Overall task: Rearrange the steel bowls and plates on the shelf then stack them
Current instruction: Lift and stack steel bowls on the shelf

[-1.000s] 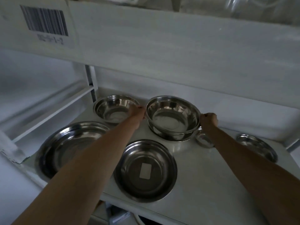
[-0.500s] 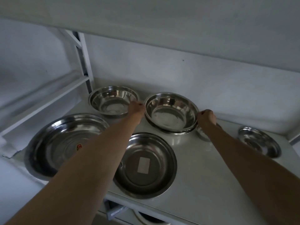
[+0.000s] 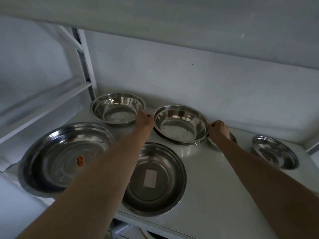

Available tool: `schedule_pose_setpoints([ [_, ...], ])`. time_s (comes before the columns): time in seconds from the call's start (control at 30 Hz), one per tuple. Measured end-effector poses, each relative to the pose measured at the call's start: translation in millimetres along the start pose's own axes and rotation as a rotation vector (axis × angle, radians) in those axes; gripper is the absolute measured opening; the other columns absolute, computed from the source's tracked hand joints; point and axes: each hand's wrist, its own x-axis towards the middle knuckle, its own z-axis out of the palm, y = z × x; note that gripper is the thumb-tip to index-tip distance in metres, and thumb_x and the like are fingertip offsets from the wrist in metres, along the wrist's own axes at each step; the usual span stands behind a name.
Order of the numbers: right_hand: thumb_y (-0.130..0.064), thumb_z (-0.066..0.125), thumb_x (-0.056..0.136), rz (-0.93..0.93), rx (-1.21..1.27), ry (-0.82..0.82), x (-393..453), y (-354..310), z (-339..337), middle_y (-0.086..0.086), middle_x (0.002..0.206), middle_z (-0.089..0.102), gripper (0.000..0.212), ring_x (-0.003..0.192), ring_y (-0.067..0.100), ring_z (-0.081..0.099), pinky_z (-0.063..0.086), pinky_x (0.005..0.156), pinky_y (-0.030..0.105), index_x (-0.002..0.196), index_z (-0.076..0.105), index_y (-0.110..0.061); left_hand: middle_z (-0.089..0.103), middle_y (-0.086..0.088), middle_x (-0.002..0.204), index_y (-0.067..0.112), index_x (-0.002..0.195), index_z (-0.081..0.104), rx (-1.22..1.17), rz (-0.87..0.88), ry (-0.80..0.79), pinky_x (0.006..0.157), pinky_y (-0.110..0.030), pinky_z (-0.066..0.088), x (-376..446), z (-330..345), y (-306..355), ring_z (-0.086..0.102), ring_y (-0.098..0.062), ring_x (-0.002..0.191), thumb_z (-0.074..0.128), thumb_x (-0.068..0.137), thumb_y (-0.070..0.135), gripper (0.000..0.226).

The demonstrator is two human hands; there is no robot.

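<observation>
Steel dishes lie spread over a white shelf under a second, higher board. At the back, near the middle, a shallow bowl sits nested on another bowl whose rim just shows beneath it at the front. The left hand grips the top bowl's left rim with curled fingers, and the right hand pinches its right rim, so the person holds it from both sides. Whether the top bowl rests fully on the one below or is slightly raised cannot be told.

Just left of the left hand, a deeper bowl stands at the back beside the shelf's upright post. In front of it, at the left edge, lies the largest plate, with a small red and yellow sticker near its centre. To its right, touching or nearly so beneath the left forearm, a medium plate lies at the front edge with a pale rectangular label in its middle. A small bowl is mostly hidden behind the right wrist. Well to the right, apart from the others, a small plate sits alone near the shelf's right end.
</observation>
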Motion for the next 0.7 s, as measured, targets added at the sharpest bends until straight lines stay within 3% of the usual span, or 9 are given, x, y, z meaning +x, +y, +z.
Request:
schedule_pose_setpoints([
  [0.07,-0.027,0.052,0.088,-0.002,-0.013,-0.003,0.1,1.0,1.2,0.025,0.109,0.068,0.035,0.102,0.04,0.064,0.048,0.08,0.037,0.102,0.07,-0.001,0.073,-0.017,0.084,0.001,0.086,0.072,0.023,0.01,0.004,0.073,-0.039,0.059,2.4,1.1,-2.4,0.069,-0.031,0.078,0.055,0.087,0.01,0.019],
  [0.17,-0.028,0.052,0.087,-0.004,-0.031,-0.014,0.8,0.7,4.0,0.025,0.108,0.069,0.036,0.1,0.039,0.064,0.044,0.073,0.034,0.102,0.07,-0.001,0.074,-0.018,0.088,0.004,0.09,0.074,0.051,-0.002,0.002,0.078,-0.044,0.059,6.5,3.7,-7.7,0.071,-0.033,0.085,0.055,0.087,0.013,0.021],
  [0.43,-0.027,0.053,0.087,0.011,-0.071,0.032,2.3,-1.8,11.6,0.025,0.112,0.067,0.035,0.105,0.04,0.064,0.048,0.08,0.037,0.106,0.067,-0.001,0.075,-0.014,0.094,0.005,0.093,0.075,0.105,0.034,0.041,0.08,-0.036,0.056,-0.3,2.5,-7.0,0.069,-0.031,0.088,0.052,0.088,0.014,0.025],
  [0.7,-0.026,0.056,0.087,0.005,-0.06,0.051,6.2,-0.2,15.8,0.026,0.113,0.066,0.033,0.106,0.042,0.063,0.049,0.085,0.039,0.106,0.064,0.0,0.075,-0.012,0.099,0.009,0.098,0.075,0.064,0.045,0.063,0.085,-0.041,0.057,0.2,6.1,-13.3,0.07,-0.029,0.091,0.056,0.089,0.016,0.022],
])
